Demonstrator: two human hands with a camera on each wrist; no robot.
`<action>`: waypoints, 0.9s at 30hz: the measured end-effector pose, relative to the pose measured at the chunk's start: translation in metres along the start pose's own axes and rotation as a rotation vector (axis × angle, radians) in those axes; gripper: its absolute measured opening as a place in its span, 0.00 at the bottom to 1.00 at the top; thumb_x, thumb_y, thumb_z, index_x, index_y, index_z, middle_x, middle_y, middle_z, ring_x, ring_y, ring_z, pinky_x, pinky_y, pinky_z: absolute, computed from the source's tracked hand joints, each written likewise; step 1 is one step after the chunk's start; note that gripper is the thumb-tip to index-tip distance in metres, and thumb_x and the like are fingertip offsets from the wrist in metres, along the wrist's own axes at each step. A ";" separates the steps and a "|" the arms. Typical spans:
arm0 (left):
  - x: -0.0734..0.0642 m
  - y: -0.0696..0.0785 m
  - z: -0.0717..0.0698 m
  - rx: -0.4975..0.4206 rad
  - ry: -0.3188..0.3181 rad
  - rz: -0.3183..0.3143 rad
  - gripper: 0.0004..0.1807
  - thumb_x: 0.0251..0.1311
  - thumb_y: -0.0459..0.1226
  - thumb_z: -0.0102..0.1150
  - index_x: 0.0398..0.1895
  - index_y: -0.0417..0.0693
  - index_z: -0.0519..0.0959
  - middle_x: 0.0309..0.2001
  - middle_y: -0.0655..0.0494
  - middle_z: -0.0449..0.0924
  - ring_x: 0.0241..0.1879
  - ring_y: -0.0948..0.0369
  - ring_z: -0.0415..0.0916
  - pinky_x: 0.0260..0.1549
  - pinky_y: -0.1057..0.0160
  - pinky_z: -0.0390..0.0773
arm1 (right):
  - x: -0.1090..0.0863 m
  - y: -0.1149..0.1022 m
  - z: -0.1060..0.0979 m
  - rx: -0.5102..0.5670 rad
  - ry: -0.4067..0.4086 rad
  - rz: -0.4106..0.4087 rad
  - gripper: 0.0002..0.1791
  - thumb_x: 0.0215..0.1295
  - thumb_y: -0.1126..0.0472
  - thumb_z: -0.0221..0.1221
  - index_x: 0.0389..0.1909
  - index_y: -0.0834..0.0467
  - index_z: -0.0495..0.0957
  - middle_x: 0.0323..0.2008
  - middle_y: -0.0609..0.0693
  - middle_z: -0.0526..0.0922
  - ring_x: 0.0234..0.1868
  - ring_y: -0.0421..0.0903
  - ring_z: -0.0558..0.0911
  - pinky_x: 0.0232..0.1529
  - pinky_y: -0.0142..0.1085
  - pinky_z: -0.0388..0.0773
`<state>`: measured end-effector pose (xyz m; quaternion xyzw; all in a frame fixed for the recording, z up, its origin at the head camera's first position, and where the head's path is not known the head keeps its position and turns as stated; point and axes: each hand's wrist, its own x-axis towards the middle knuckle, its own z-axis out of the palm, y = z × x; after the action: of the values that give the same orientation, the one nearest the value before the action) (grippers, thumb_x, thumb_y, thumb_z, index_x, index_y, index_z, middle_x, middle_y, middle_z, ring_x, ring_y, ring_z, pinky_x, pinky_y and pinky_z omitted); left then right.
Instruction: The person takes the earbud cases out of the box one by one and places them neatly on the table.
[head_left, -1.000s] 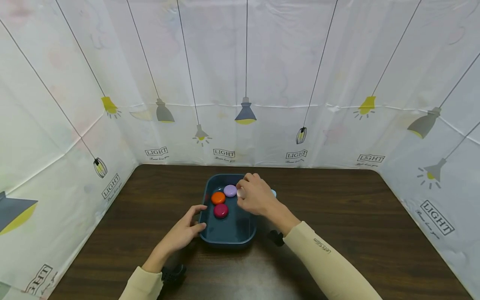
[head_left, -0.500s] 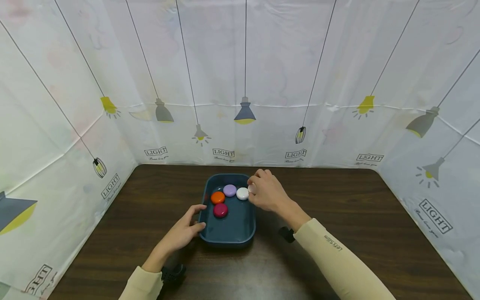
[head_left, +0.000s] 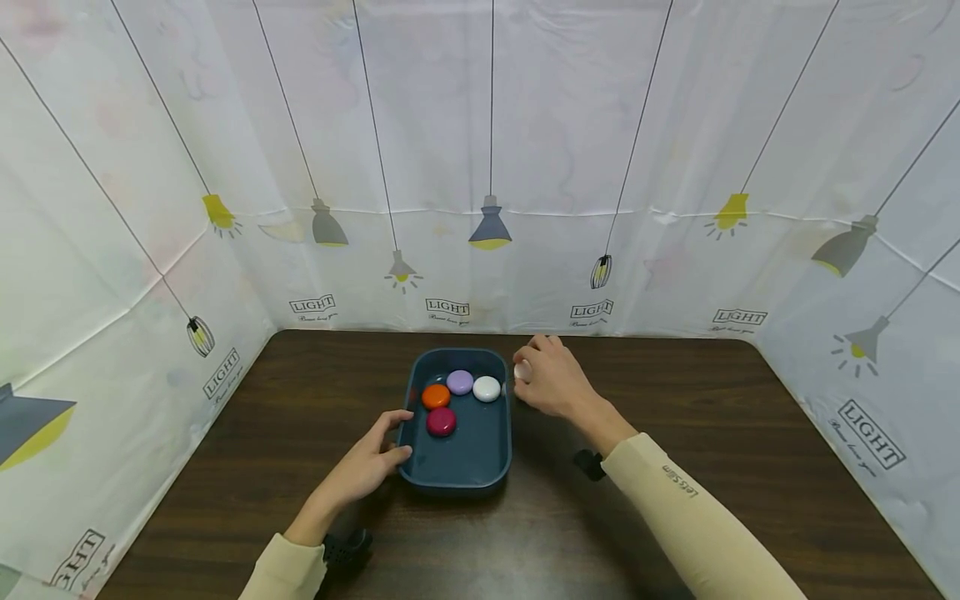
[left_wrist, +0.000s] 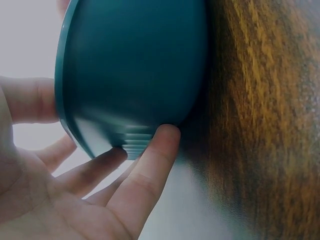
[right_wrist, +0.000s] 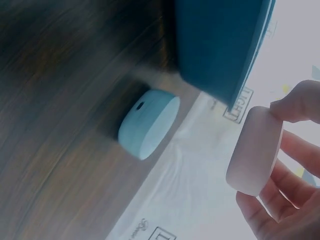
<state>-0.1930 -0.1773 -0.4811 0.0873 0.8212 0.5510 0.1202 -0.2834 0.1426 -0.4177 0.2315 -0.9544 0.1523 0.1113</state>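
My right hand (head_left: 551, 379) pinches a pale round disc (right_wrist: 254, 150) edge-on between thumb and fingers, just right of the blue bin (head_left: 457, 482). In the right wrist view a light blue disc (right_wrist: 150, 122) with a small dark slot lies on the table below; my hand hides it from the head view. Inside the bin are a lilac disc (head_left: 460, 382), a white disc (head_left: 486, 388), an orange disc (head_left: 436, 396) and a dark red disc (head_left: 441, 422). My left hand (head_left: 365, 467) holds the bin's left side, fingertips at its rim and against its outer wall.
The dark wooden table (head_left: 675, 467) extends to both sides of the bin. A white curtain (head_left: 555, 167) printed with lamps borders it at the back and sides. Dark wrist cameras sit under both sleeves.
My right hand has moved right from over the bin with the pale disc, uncovering the white disc inside. It now blocks the light blue disc in the head view. My left hand stays put.
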 end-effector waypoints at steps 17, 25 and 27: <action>-0.001 0.000 -0.002 0.011 0.002 -0.004 0.27 0.75 0.33 0.51 0.74 0.49 0.61 0.74 0.40 0.57 0.56 0.48 0.77 0.53 0.48 0.81 | -0.003 0.039 0.004 0.012 0.000 0.046 0.17 0.60 0.59 0.65 0.49 0.60 0.84 0.49 0.58 0.77 0.51 0.57 0.72 0.53 0.53 0.72; -0.001 0.000 -0.001 0.004 0.001 0.000 0.27 0.75 0.34 0.51 0.74 0.49 0.61 0.74 0.40 0.58 0.56 0.48 0.77 0.53 0.48 0.81 | -0.007 0.057 0.011 -0.007 -0.023 0.063 0.16 0.60 0.58 0.65 0.48 0.61 0.84 0.50 0.59 0.77 0.50 0.58 0.71 0.52 0.53 0.73; -0.001 0.000 -0.001 0.001 0.000 0.001 0.27 0.75 0.34 0.51 0.74 0.49 0.61 0.74 0.40 0.58 0.56 0.49 0.77 0.53 0.49 0.81 | -0.008 0.061 0.013 -0.015 -0.031 0.065 0.16 0.61 0.58 0.64 0.48 0.61 0.84 0.50 0.60 0.77 0.49 0.58 0.71 0.51 0.53 0.73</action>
<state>-0.1927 -0.1787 -0.4806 0.0878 0.8213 0.5507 0.1200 -0.3070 0.1928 -0.4467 0.2019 -0.9641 0.1452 0.0931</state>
